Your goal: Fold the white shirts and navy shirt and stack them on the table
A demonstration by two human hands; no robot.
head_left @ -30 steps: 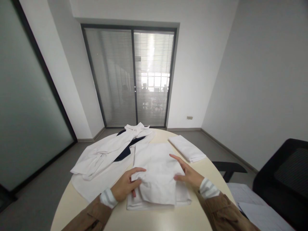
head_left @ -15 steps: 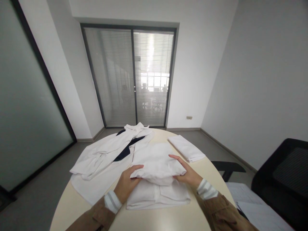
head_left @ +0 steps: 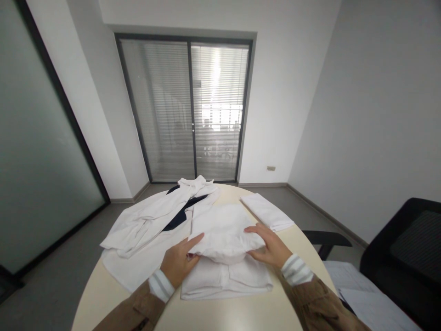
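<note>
A white folded garment (head_left: 225,248) lies in front of me on a round cream table (head_left: 220,315). My left hand (head_left: 177,262) grips its left edge, thumb under the raised fold and fingers on top. My right hand (head_left: 270,248) holds the right edge the same way. Between the two hands the near half of the cloth is lifted and turned over toward the far half. The lower layer (head_left: 227,282) stays flat on the table.
A spread white shirt with a dark blue part (head_left: 148,225) covers the table's left side. A small folded white cloth (head_left: 267,211) lies at the far right. A black chair (head_left: 403,262) and papers (head_left: 365,299) stand to the right. Glass doors are behind.
Both hands took the near edge of the white garment, lifted it and carried it away from me, so the fold now sits higher and farther up the cloth.
</note>
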